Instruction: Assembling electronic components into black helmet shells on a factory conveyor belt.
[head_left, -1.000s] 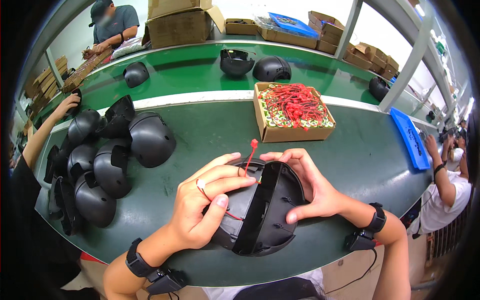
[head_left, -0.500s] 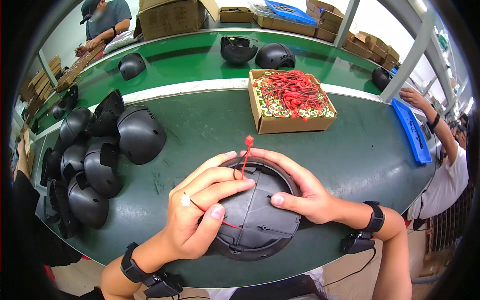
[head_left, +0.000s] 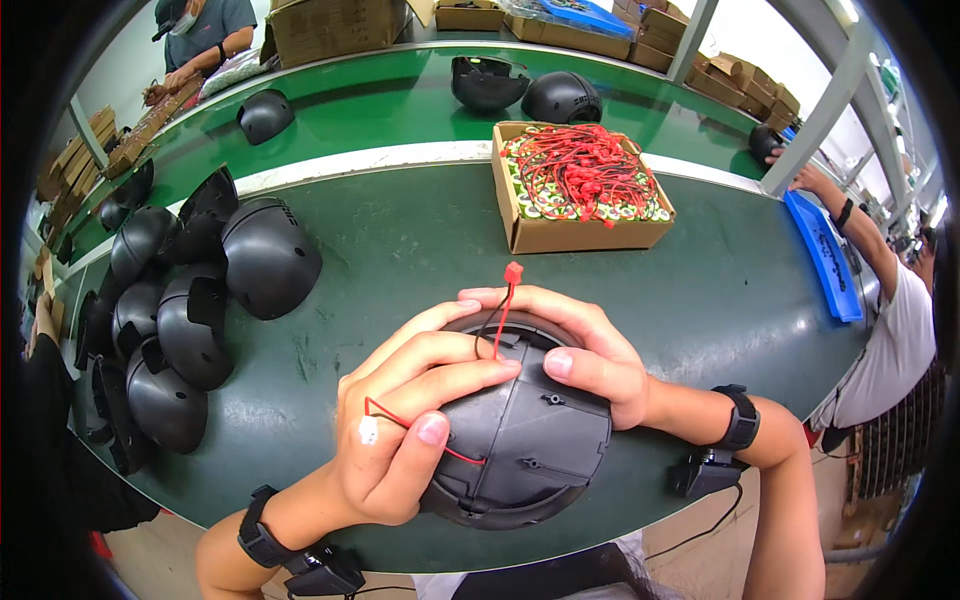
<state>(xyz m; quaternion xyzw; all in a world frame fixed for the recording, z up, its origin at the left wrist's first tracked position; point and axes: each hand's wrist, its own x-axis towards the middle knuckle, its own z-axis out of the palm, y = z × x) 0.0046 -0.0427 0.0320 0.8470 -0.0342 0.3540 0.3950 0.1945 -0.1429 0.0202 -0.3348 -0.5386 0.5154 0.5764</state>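
A round black plastic shell (head_left: 530, 440), shaped like a small helmet, is held in front of me with its ribbed inner side facing up. My left hand (head_left: 395, 420) grips its left side, fingers over the top and thumb on the inner panel. My right hand (head_left: 605, 350) wraps around the upper right rim, its thumb pressing near the edge. A red connector (head_left: 513, 273) on red and black wires sticks up past the far rim, beside my left fingertips. A white connector (head_left: 368, 430) on a thin red wire rests against the back of my left hand.
Several similar black shells (head_left: 270, 260) are heaped at the left. A cardboard box (head_left: 580, 238) of green-and-white cells with red-black leads stands ahead. A blue tray (head_left: 825, 260) lies at the right. More shells (head_left: 562, 97) sit on the green belt (head_left: 370, 110). Co-workers are at far left and right.
My right thumb has shifted up toward the far rim, and the shell has turned slightly in my hands. The co-worker's hand at right has reached to a black shell on the belt.
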